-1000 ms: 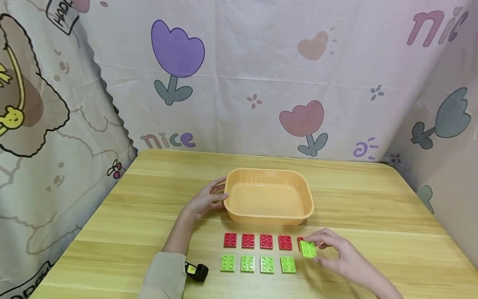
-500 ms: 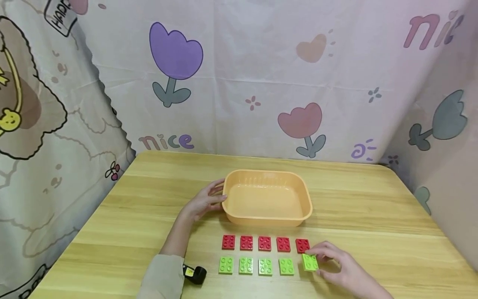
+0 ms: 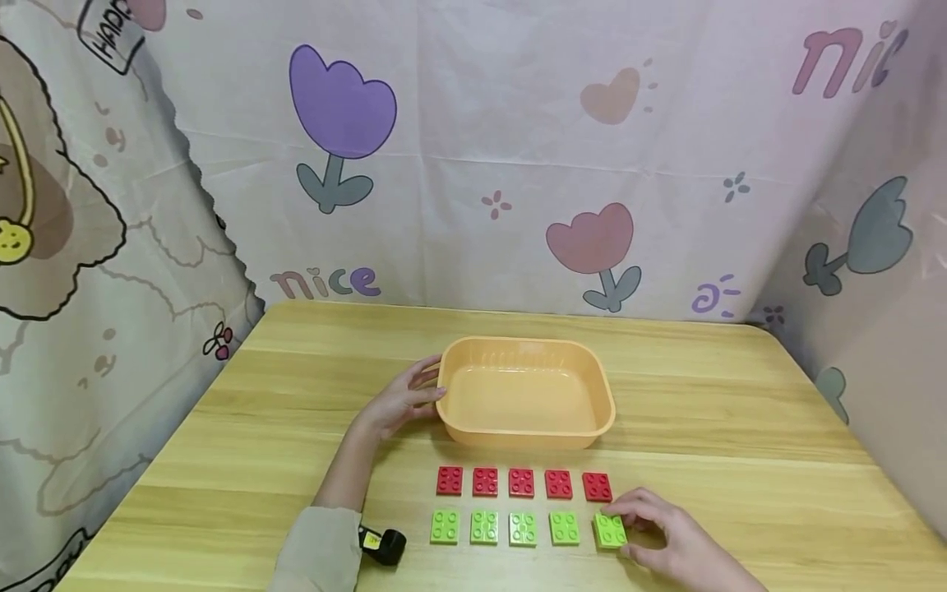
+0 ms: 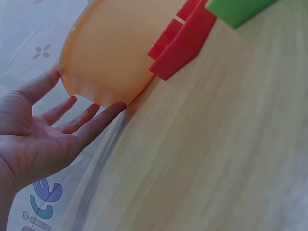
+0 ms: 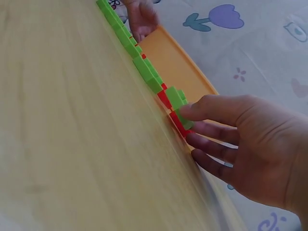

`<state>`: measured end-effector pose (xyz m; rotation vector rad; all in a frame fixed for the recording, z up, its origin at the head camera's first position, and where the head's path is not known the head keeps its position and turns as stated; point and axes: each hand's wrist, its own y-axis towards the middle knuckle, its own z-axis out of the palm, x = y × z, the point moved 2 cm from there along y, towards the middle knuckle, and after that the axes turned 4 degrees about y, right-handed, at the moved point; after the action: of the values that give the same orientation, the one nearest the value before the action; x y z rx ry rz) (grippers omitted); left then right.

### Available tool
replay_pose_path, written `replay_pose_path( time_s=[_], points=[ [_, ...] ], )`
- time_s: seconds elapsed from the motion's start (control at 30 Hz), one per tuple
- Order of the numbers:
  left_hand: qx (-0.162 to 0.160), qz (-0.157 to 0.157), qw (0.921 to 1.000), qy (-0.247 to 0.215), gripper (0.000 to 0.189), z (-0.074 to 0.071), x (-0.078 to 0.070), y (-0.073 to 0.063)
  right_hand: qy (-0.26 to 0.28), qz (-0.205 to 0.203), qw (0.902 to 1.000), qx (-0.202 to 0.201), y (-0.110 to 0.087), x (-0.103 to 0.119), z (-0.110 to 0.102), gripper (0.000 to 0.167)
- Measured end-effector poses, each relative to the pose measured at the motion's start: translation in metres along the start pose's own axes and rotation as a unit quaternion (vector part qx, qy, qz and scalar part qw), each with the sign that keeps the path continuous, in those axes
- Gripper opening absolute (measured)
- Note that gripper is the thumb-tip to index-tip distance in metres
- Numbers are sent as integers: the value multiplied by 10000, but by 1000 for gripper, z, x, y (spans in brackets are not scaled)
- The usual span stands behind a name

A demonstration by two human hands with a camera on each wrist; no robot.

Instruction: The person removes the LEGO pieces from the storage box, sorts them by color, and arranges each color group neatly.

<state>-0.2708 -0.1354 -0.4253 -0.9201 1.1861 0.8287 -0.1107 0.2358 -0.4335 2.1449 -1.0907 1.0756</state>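
Observation:
The left hand (image 3: 399, 403) is spread against the left end of an orange plastic basin (image 3: 528, 432), its fairly straight fingertips touching the rim and outer wall in the left wrist view. The right hand (image 3: 666, 530) pinches a green toy brick (image 3: 610, 533) between thumb and fingers at the right end of the green row. In the right wrist view this green brick (image 5: 175, 98) looks tilted, overlapping a red brick (image 5: 179, 126) behind it. Several other green bricks (image 3: 484, 528) lie in a line, and several red bricks (image 3: 521, 483) form a parallel row between them and the basin.
The wooden table (image 3: 296, 395) carries everything. A black object with a yellow label (image 3: 383, 545) sits beside the left sleeve (image 3: 318, 547). A printed cloth (image 3: 459, 99) hangs along the back and both sides.
The right hand has brought the green brick down and toward the near side, from over the last red brick to the end of the green row. The left hand stays at the basin.

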Motion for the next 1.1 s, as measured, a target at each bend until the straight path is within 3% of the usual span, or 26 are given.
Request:
replay_pose_path(
  time_s=[0.43,0.67,0.93,1.1],
  points=[
    [110,44,9999,-33,68,1,-4,1,-520,43,9984,-217,0,2,4,33],
    [120,38,9999,-31,67,2,-5,0,-526,167,9982,-219,-1,-1,4,36],
    [43,7,10000,-1,66,1,-2,1,-450,-33,9985,-324,1,-2,6,38],
    [161,72,9997,138,65,-2,2,1,-272,-78,9989,-370,1,-2,5,37]
  ],
)
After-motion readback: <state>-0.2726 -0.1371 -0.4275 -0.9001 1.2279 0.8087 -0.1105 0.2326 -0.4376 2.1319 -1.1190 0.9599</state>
